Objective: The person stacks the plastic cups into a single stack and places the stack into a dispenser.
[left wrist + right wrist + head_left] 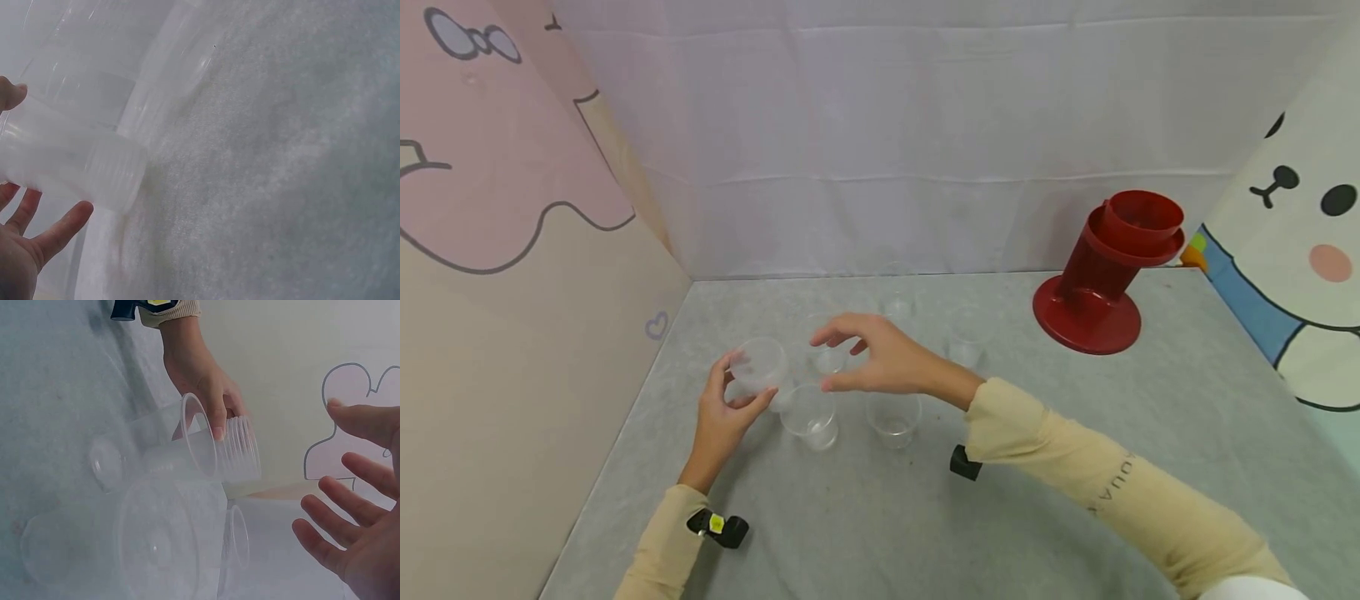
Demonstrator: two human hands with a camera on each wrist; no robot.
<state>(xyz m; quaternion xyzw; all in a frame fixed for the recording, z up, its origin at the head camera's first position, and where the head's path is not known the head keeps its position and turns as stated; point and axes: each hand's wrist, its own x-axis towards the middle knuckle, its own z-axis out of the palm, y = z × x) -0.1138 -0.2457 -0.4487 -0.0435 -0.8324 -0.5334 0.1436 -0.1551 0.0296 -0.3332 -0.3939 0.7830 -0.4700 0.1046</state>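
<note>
My left hand grips a stack of nested clear plastic cups at the left of the table. Its closely packed rims show in the right wrist view, and the stack's ribbed lower part in the left wrist view. Empty-handed, my right hand hovers over the other cups with fingers and thumb spread apart. Just below it stand two clear cups, one close beside the stack and one farther right. Behind its fingers another clear cup is partly hidden.
More clear cups stand farther back, one near the rear and one behind my right wrist. A red stand with a round base and wide cup-like top is at the back right. Printed walls border the grey-covered table.
</note>
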